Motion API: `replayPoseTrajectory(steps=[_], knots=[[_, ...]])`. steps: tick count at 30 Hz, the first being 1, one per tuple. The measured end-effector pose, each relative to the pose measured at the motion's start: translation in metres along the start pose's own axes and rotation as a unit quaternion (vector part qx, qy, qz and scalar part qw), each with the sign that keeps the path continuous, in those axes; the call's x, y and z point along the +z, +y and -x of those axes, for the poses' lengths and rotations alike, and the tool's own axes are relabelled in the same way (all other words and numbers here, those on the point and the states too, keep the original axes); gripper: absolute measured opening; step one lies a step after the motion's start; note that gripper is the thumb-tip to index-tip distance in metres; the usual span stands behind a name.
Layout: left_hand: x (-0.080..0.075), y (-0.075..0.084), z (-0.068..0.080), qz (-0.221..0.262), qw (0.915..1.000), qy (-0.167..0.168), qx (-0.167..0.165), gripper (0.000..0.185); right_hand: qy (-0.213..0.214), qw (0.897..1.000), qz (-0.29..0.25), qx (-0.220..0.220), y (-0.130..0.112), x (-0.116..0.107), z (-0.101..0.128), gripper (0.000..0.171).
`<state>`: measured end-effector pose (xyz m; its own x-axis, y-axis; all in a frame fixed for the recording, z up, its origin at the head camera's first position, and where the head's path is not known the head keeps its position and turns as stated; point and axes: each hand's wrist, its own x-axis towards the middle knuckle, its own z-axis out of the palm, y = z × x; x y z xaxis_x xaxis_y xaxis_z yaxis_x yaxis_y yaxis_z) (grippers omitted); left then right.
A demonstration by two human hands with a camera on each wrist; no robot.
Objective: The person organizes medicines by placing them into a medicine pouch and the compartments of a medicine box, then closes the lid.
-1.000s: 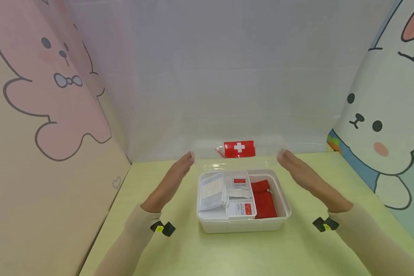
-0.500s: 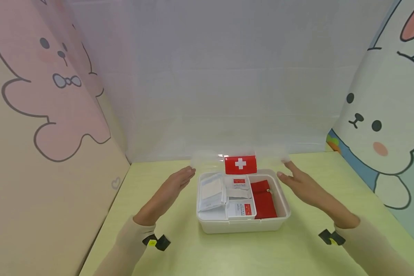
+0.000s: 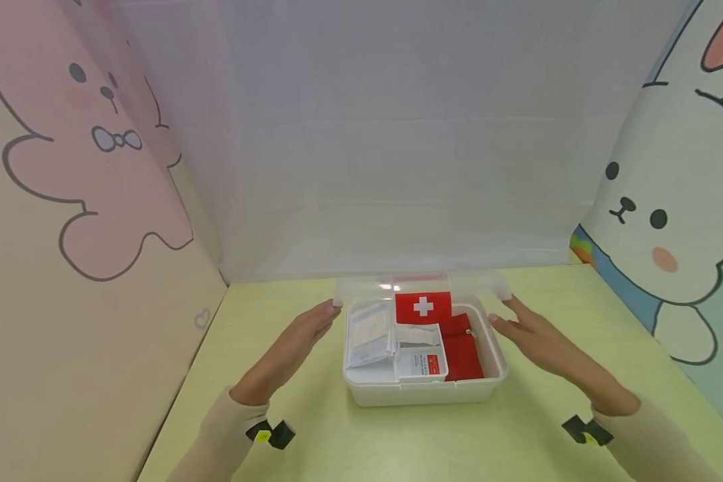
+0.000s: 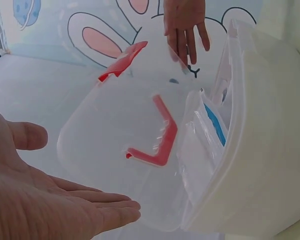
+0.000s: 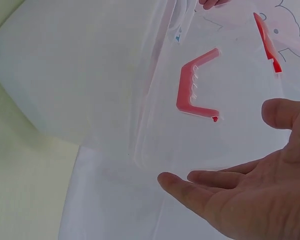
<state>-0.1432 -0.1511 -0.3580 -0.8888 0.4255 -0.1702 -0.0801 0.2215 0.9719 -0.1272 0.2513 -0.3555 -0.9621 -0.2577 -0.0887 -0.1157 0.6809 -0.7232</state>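
- One white first-aid box (image 3: 424, 391) stands on the yellow-green table (image 3: 337, 442), midway between the two hands, its clear lid (image 3: 422, 286) tilted over the rear rim and partly lowered.
- Red parts on the lid: a cross label (image 3: 423, 306) seen from the head view, and a handle (image 4: 157, 145) and front clasp (image 4: 122, 62) seen from the wrist views.
- Contents: a clear packet (image 3: 369, 333) in the left compartment, white boxes (image 3: 422, 365) in the middle, a red pouch (image 3: 462, 353) on the right.
- Left hand (image 3: 295, 345): fingers straight and together, spread flat beside the lid's left end; contact with the lid cannot be told.
- Right hand (image 3: 539, 341): likewise flat, fingers relaxed, just beside the lid's right end, gripping nothing.
- Step in hand, as a judgement: the lid is being lowered onto the box. The next move probably calls for pressing it level on the rim and seating the clasp.
- View differences: the head view alone shows the compartments and both sleeves; the left wrist view shows the lid from its side with the opposite hand (image 4: 185, 25) beyond it; the right wrist view shows the handle (image 5: 195, 87) through the clear plastic, but none of the contents.
- Surround: cartoon rabbit panels (image 3: 669, 201) wall the table.
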Motion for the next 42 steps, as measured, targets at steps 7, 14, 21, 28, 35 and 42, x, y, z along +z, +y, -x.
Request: replayPoseTrajectory(steps=[7, 14, 21, 28, 35, 42], knots=[[0.003, -0.006, 0.003, 0.007, 0.9999, 0.005, 0.011, 0.062, 0.051, 0.997, 0.020, -0.059, 0.004, 0.008, 0.007, 0.075], [0.005, -0.008, 0.003, 0.013, 0.9996, 0.012, 0.021, 0.064, 0.288, 0.945, 0.060, -0.141, -0.009, 0.016, 0.023, 0.050], [0.007, -0.011, 0.003, 0.013, 0.9996, 0.018, 0.016, 0.066, 0.304, 0.936, 0.044, -0.171, -0.024, 0.032, 0.035, 0.013], [0.010, -0.014, 0.006, 0.009, 0.9995, 0.029, 0.005, 0.071, 0.126, 0.988, 0.020, -0.086, -0.026, 0.051, 0.031, 0.033], [0.011, -0.017, 0.009, -0.007, 0.9996, 0.028, 0.005, 0.067, 0.032, 0.994, -0.056, -0.087, -0.027, 0.062, 0.023, 0.046], [0.015, -0.024, 0.014, -0.034, 0.9985, 0.041, 0.007, 0.064, 0.014, 0.992, -0.077, -0.103, -0.025, 0.069, 0.023, 0.031]])
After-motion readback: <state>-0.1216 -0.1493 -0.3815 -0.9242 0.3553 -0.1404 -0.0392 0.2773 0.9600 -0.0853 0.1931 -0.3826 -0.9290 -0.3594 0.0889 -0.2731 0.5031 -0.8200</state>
